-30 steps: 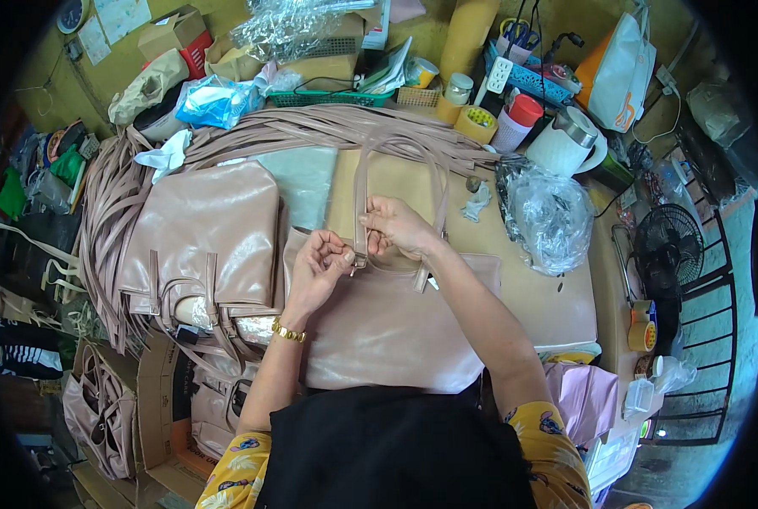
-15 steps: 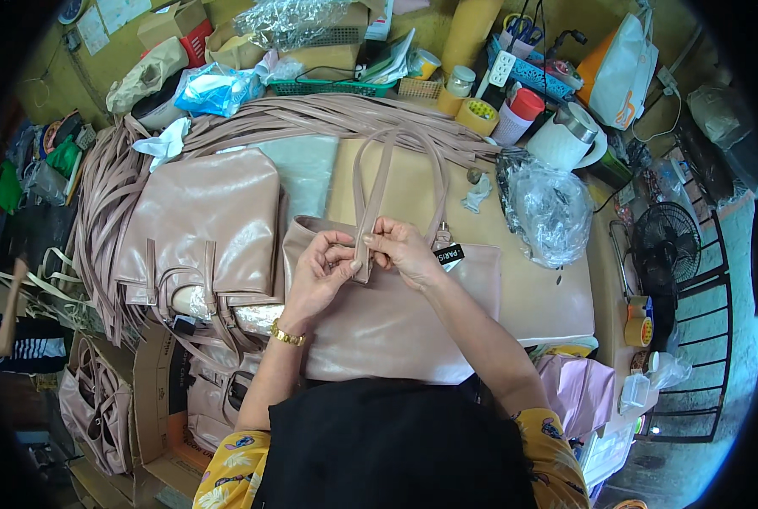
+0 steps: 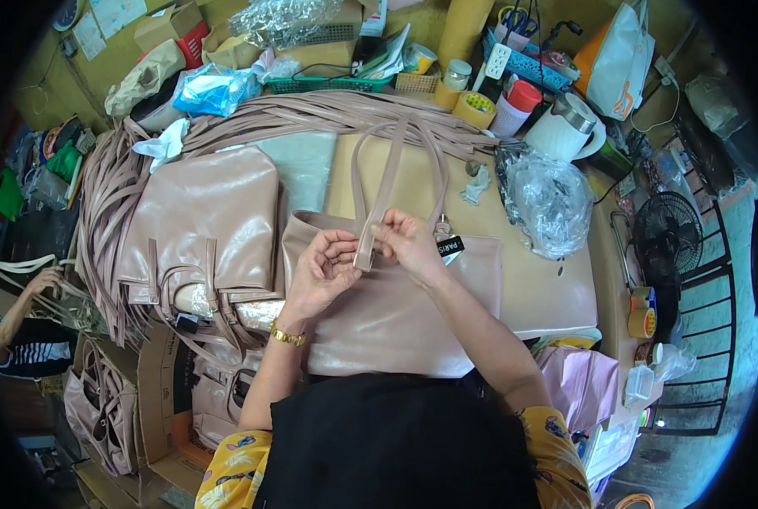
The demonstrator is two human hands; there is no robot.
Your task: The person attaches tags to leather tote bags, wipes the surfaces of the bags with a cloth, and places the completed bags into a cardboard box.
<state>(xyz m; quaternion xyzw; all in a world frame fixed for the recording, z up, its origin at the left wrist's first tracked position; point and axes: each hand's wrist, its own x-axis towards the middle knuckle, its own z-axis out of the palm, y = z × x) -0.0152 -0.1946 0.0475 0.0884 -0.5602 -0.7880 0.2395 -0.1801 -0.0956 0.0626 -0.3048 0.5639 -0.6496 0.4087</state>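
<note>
A dusty-pink, glossy handbag (image 3: 404,318) lies flat in front of me, with a black tag (image 3: 449,246) at its right handle fitting. Over its top edge, the free end of a matching bag strap (image 3: 365,254) is pinched between the fingers of both hands. My left hand (image 3: 321,276), with a gold bracelet (image 3: 287,334) at the wrist, grips the end from the left and below. From the right, my right hand (image 3: 411,248) closes its thumb and fingertips on the strap slightly higher. The fingertips partly hide the strap's fitting.
Stacked bags (image 3: 205,216) sit to the left, beside a long bundle of straps (image 3: 99,220). Clear plastic wrap (image 3: 549,208) and a white kettle (image 3: 561,127) stand at the right back. Boxed bags (image 3: 103,407) are at lower left; a co-worker's hand (image 3: 44,280) shows at far left.
My right hand has moved slightly up and the strap has swung straighter, its end now showing between my hands. The co-worker's arm at far left has reached further into view.
</note>
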